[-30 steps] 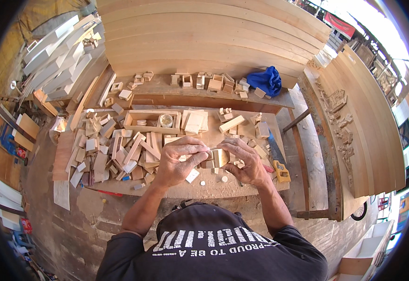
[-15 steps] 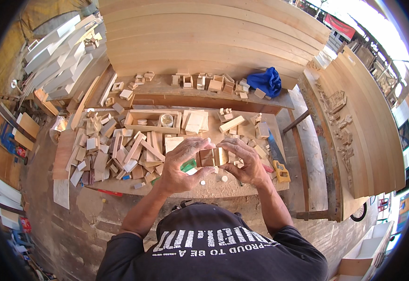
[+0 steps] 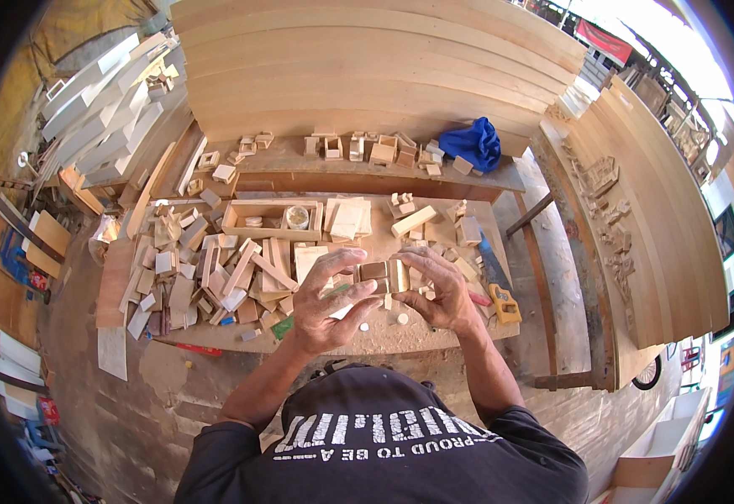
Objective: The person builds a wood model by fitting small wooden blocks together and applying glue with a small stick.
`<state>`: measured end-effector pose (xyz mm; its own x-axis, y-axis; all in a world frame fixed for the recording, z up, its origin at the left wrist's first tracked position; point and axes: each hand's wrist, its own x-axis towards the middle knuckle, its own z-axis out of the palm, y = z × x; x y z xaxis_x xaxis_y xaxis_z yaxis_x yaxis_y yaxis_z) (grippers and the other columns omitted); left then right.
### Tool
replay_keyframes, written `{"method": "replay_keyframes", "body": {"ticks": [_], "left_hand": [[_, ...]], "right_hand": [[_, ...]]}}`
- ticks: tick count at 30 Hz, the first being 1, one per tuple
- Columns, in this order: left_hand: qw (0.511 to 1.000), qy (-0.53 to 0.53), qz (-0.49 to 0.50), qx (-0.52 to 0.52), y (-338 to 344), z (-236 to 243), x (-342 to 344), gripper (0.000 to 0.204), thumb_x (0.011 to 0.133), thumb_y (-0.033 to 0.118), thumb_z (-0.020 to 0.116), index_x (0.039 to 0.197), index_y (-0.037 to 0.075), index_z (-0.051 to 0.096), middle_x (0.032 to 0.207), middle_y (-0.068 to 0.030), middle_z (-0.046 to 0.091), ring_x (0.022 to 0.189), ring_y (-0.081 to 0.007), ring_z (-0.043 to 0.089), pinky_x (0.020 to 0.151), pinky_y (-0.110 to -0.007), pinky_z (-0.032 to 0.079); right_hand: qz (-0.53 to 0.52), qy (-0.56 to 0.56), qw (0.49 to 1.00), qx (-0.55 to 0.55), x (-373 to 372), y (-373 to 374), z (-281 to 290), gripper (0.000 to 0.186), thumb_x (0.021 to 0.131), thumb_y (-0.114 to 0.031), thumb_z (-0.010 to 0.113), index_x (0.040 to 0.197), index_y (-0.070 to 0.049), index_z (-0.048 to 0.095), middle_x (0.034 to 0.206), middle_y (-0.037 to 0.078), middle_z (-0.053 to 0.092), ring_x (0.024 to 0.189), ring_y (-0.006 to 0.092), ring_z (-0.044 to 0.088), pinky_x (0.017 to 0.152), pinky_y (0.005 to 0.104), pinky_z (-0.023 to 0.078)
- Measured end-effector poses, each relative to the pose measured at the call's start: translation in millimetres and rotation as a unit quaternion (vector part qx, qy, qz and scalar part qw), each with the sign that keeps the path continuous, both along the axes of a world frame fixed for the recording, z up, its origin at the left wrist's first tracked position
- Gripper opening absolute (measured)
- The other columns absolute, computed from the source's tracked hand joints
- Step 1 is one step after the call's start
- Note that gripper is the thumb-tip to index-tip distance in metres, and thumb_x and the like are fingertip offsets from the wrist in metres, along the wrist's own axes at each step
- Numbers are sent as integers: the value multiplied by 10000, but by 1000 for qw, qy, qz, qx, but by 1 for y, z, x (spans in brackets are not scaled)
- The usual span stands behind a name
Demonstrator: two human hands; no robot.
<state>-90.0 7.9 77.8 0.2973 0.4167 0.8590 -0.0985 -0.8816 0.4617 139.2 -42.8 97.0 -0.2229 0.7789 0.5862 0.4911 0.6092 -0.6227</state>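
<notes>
A small wooden box-like piece (image 3: 375, 271), made of pale and brown wood, is held up over the workbench (image 3: 325, 338). My right hand (image 3: 441, 290) grips its right side between fingers and thumb. My left hand (image 3: 325, 307) is beside its left side with fingers and thumb spread; whether a fingertip still touches the wood is hard to make out. Below the hands, two small white round pieces (image 3: 402, 319) rest on the bench among sawdust. A green object (image 3: 283, 328) lies near my left wrist, partly under wood scraps.
Wood offcuts (image 3: 180, 294) pile up on the bench's left. Behind stands a wooden tray (image 3: 241, 228) with a round tub (image 3: 297, 218). A yellow-handled handsaw (image 3: 505, 304) lies at the right edge. A blue cloth (image 3: 476, 144) and small wooden boxes (image 3: 384, 151) sit on the rear shelf.
My left hand's fingers have loosened and spread from the wooden piece. My right hand keeps hold of it, and it has turned slightly.
</notes>
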Motion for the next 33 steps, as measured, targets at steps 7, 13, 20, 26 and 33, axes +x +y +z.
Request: {"method": "replay_keyframes", "body": {"ticks": [7,13,20,26,33], "left_hand": [[999,-39,-6,-30,-3,-3,10,385,769,-56,833,1117,87,753,1294,-216,626,1174,-342,656,798,-357,650],[997,-48,-33,-48,-2,-13,7,473,772,-42,838,1210,83,712,1382,-230,569,1200,-348,644,865,-398,642],[971,-91,-72,-210,-8,-16,6,857,787,-11,841,1524,38,405,1388,-221,579,1224,-283,630,941,-387,557],[948,-78,-93,-294,-7,-33,6,884,794,-23,829,1543,16,364,1345,-188,620,1235,-251,619,929,-360,550],[923,-89,-70,-368,-13,-36,12,796,842,75,820,1517,8,404,1337,-157,626,1215,-220,622,928,-365,536]], "right_hand": [[-5,11,1000,1,-3,2,-4,587,780,-195,873,1288,-10,645,1218,205,676,1111,366,668,933,411,528],[11,25,999,-18,-5,4,-9,590,789,-203,871,1293,-2,638,1234,217,673,1141,366,665,954,405,522],[24,81,996,-35,4,9,-27,593,805,-214,863,1303,6,627,1258,215,670,1168,359,653,991,426,495],[39,108,990,-84,6,11,-38,599,822,-232,858,1315,8,618,1294,204,662,1221,335,623,1042,436,459],[51,126,978,-159,10,13,-52,596,853,-231,839,1341,14,601,1312,199,655,1233,307,612,1068,418,436]]}}
